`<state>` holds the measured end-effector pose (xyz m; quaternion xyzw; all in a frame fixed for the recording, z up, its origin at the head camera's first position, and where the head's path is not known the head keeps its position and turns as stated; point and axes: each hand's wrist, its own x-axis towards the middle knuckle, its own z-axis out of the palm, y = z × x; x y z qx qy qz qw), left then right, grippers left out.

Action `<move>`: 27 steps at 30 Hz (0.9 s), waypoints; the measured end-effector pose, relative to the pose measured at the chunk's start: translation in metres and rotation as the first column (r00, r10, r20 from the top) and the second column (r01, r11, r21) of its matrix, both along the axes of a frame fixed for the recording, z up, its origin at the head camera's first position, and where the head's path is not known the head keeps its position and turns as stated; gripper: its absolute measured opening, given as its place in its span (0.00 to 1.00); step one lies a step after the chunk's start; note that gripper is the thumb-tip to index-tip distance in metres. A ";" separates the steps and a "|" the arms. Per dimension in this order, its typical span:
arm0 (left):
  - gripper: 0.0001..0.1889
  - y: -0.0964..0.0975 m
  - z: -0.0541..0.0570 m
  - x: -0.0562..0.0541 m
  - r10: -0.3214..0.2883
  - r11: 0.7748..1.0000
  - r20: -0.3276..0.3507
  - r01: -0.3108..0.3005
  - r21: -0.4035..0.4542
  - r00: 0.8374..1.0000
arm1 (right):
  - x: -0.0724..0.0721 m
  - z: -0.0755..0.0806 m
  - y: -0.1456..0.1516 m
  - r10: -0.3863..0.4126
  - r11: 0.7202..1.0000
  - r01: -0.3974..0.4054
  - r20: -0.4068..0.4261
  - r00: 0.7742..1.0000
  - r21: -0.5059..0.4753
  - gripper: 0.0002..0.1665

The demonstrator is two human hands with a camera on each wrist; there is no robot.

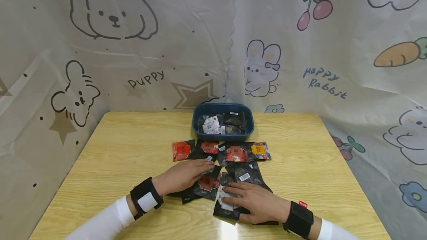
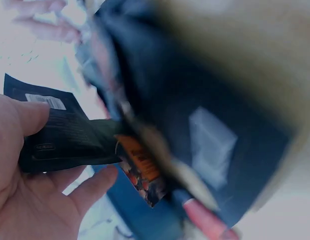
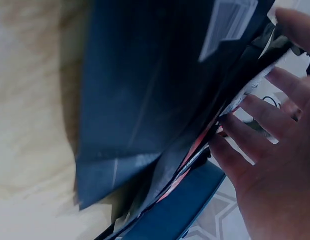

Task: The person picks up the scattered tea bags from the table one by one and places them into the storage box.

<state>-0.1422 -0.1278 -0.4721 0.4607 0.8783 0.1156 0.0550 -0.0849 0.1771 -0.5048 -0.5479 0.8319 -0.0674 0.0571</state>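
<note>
My left hand (image 1: 186,175) reaches over the middle of a loose spread of black packets. In the left wrist view a black packet (image 2: 59,135) with a barcode lies between its thumb and fingers, held there. Beneath that hand is a packet with a red label (image 1: 205,183). My right hand (image 1: 258,201) rests with spread fingers on a black packet with a white label (image 1: 227,206). Beyond it lies another black packet (image 1: 245,172), barcode side up. In the right wrist view, the fingers (image 3: 262,117) are extended beside the packets' edges.
A dark blue bin (image 1: 222,137) holding more packets stands at the back of the wooden table (image 1: 133,136). Before it lies a row of packets: red-labelled ones (image 1: 181,151) and one with a yellow label (image 1: 258,150). A printed cloth (image 1: 200,29) hangs behind.
</note>
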 end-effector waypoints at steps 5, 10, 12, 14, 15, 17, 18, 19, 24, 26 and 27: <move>0.24 0.006 0.022 -0.019 0.059 0.997 -0.056 -0.056 0.049 0.997 | 0.002 -0.002 -0.001 0.004 0.999 -0.008 -0.104 0.995 -0.037 0.31; 0.25 0.013 0.032 -0.047 0.101 0.991 -0.137 -0.088 0.096 0.985 | 0.004 -0.005 -0.002 -0.005 0.992 -0.017 -0.178 0.984 -0.123 0.30; 0.25 0.016 0.029 -0.061 0.124 0.989 -0.168 -0.107 0.107 0.978 | 0.004 -0.005 -0.002 -0.011 0.988 -0.018 -0.187 0.982 -0.151 0.31; 0.25 0.018 0.023 -0.075 0.150 0.986 -0.192 -0.132 0.107 0.970 | 0.005 -0.005 -0.002 -0.009 0.986 -0.024 -0.199 0.980 -0.165 0.32; 0.25 0.020 0.020 -0.082 0.163 0.984 -0.197 -0.144 0.109 0.967 | 0.005 -0.004 -0.001 -0.007 0.985 -0.028 -0.204 0.979 -0.169 0.32; 0.26 0.024 0.015 -0.096 0.180 0.982 -0.214 -0.160 0.104 0.960 | 0.006 -0.003 -0.001 -0.003 0.983 -0.036 -0.214 0.977 -0.180 0.33; 0.26 0.026 0.014 -0.102 0.187 0.980 -0.219 -0.168 0.103 0.958 | 0.007 -0.002 -0.001 -0.003 0.982 -0.038 -0.212 0.977 -0.187 0.33; 0.27 0.028 0.013 -0.108 0.194 0.979 -0.226 -0.175 0.101 0.955 | 0.007 -0.001 -0.001 -0.004 0.980 -0.039 -0.213 0.977 -0.193 0.33; 0.28 0.041 0.015 -0.132 0.232 0.973 -0.216 -0.228 0.042 0.948 | 0.009 0.002 0.000 -0.017 0.973 -0.032 -0.211 0.977 -0.229 0.31; 0.28 0.046 0.016 -0.137 0.249 0.967 -0.159 -0.253 -0.007 0.955 | 0.009 0.003 0.001 -0.022 0.970 -0.032 -0.216 0.976 -0.241 0.30; 0.29 0.047 0.016 -0.139 0.255 0.965 -0.127 -0.261 -0.033 0.959 | 0.009 0.005 0.002 -0.024 0.969 -0.031 -0.218 0.976 -0.246 0.30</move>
